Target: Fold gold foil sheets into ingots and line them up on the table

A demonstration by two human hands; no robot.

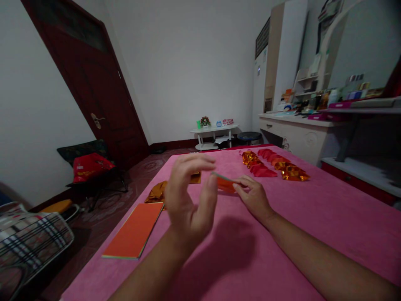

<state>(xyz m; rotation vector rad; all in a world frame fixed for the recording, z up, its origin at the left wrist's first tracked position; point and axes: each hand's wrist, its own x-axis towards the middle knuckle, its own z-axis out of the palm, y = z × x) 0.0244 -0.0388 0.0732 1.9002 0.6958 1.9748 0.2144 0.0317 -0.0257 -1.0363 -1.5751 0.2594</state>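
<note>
A small orange paper piece [226, 185] with a pale edge is pinched in my right hand [252, 195], above the pink cloth. My left hand [191, 196] is raised to its left, thumb and fingers apart, with nothing seen between them. The left thumb tip overlaps the paper's left end in view; I cannot tell whether they touch. To the left lies a stack of orange paper sheets [136, 230]. Behind the left hand, and partly hidden by it, are gold foil pieces [156, 192].
The pink cloth [294, 230] covers the surface before me. Rows of folded red paper pieces [262, 170] and shiny gold foil pieces [293, 171] lie at its far right. Beyond stand a small white table [214, 129], a dresser [297, 133] and a chair with a red bag [90, 167].
</note>
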